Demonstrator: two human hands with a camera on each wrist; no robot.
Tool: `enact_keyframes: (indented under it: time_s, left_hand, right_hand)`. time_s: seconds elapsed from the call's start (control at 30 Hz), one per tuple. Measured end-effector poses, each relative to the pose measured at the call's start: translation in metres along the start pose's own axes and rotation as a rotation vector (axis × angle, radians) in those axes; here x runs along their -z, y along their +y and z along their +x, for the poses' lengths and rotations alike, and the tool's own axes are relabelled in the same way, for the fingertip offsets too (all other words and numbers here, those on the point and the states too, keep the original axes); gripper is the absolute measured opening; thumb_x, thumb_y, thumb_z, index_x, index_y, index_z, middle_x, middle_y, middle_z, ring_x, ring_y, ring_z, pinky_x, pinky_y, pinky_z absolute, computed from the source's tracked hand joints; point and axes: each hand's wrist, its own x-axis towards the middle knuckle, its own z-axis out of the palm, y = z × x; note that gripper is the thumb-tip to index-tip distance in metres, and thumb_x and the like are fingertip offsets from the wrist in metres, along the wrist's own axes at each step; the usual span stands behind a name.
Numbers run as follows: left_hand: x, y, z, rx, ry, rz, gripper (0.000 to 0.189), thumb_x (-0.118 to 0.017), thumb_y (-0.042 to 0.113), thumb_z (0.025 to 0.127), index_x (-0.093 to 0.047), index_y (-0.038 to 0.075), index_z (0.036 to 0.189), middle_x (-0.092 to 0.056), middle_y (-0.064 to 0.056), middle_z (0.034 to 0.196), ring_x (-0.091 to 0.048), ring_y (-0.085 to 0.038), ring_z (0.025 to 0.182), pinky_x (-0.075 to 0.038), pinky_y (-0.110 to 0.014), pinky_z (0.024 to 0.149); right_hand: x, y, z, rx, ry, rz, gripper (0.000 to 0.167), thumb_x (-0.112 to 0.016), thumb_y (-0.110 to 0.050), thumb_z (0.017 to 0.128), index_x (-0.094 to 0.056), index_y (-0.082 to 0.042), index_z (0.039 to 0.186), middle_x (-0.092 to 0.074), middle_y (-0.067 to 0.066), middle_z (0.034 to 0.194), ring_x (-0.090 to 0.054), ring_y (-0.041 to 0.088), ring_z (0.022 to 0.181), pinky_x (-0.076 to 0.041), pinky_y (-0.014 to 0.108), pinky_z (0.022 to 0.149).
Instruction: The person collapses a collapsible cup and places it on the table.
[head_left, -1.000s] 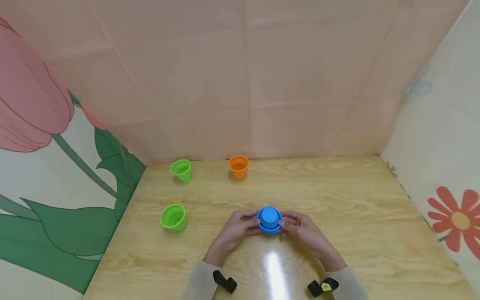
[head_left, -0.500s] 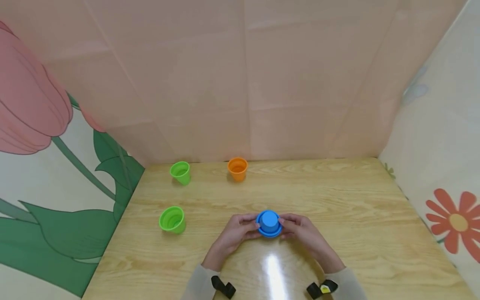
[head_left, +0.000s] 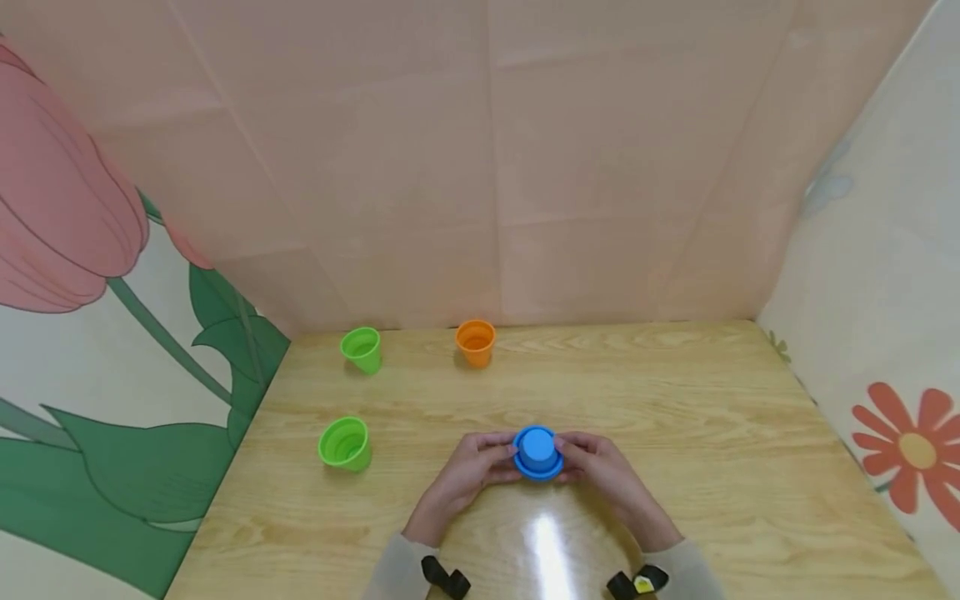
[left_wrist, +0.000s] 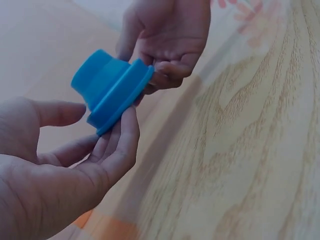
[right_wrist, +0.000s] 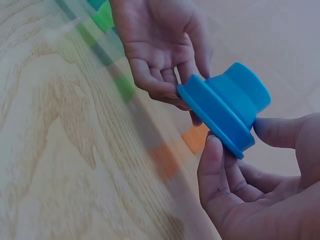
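A blue collapsible cup [head_left: 537,452] is held between both hands above the table, its narrow base facing up and its wide rim down. Its wall looks partly folded, with a step between the base and rim in the left wrist view [left_wrist: 112,87]. My left hand [head_left: 474,467] pinches its left side, thumb near the step and fingers under the rim. On the opposite side, my right hand [head_left: 603,471] grips it likewise; the right wrist view shows the thumb [right_wrist: 275,132] against the wall and fingertips at the rim.
Two green cups stand upright on the left, one nearer [head_left: 346,444] and one at the back [head_left: 362,349]. An orange cup [head_left: 476,343] stands at the back middle. The wooden table [head_left: 712,417] meets printed walls at the back and sides.
The cup stays between both hands and tilts slightly. Hands, cups and table sit a little lower in the head view, as the view itself shifts.
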Motion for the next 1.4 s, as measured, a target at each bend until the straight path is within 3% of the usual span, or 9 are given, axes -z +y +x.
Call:
enact_keyframes:
  time_s: [0.2, 0.43, 0.57, 1.07, 1.4]
  left_hand:
    - [-0.0032, 0.0009, 0.0003, -0.007, 0.015, 0.022, 0.034, -0.061, 0.019, 0.107, -0.069, -0.008, 0.127, -0.078, -0.016, 0.115, -0.078, -0.016, 0.091, -0.067, -0.044, 0.089]
    - [-0.0072, -0.0011, -0.0013, -0.009, 0.022, 0.083, 0.035, -0.062, 0.021, 0.107, -0.070, -0.008, 0.125, -0.078, -0.014, 0.107, -0.076, -0.015, 0.080, -0.069, -0.037, 0.077]
    - [-0.0080, -0.0012, 0.0007, -0.002, 0.020, 0.091, 0.038, -0.064, 0.026, 0.106, -0.071, -0.007, 0.124, -0.078, -0.010, 0.100, -0.075, -0.013, 0.073, -0.069, -0.034, 0.073]
    - [-0.0065, -0.0003, 0.0053, 0.020, -0.042, 0.167, 0.037, -0.068, 0.029, 0.103, -0.075, -0.006, 0.113, -0.075, 0.000, 0.082, -0.073, -0.011, 0.071, -0.068, -0.032, 0.069]
    - [-0.0016, -0.0002, 0.0027, 0.064, -0.090, 0.146, 0.031, -0.068, 0.023, 0.103, -0.074, -0.006, 0.112, -0.074, -0.001, 0.084, -0.073, -0.012, 0.072, -0.067, -0.028, 0.067]
  right_hand:
    - [-0.0016, 0.0008, 0.0005, 0.002, 0.004, -0.018, 0.046, -0.062, -0.025, 0.107, -0.062, 0.013, 0.133, -0.075, 0.004, 0.104, -0.071, 0.014, 0.090, -0.065, 0.027, 0.080]
    - [-0.0033, -0.0013, -0.0013, -0.032, -0.050, -0.057, 0.035, -0.064, -0.021, 0.104, -0.065, 0.009, 0.121, -0.072, 0.002, 0.098, -0.068, 0.014, 0.086, -0.062, 0.026, 0.076]
    - [-0.0046, -0.0045, -0.0021, -0.023, -0.031, -0.076, 0.028, -0.063, -0.018, 0.103, -0.067, 0.007, 0.113, -0.071, 0.002, 0.094, -0.067, 0.014, 0.083, -0.061, 0.025, 0.074]
    - [-0.0042, 0.0003, -0.0044, 0.005, -0.054, -0.131, 0.017, -0.064, -0.013, 0.100, -0.066, 0.003, 0.096, -0.066, -0.003, 0.080, -0.063, 0.012, 0.074, -0.058, 0.024, 0.067]
    - [-0.0009, 0.0010, -0.0048, 0.035, -0.112, -0.108, 0.021, -0.063, -0.019, 0.102, -0.066, 0.000, 0.094, -0.067, -0.003, 0.085, -0.065, 0.011, 0.080, -0.062, 0.026, 0.073]
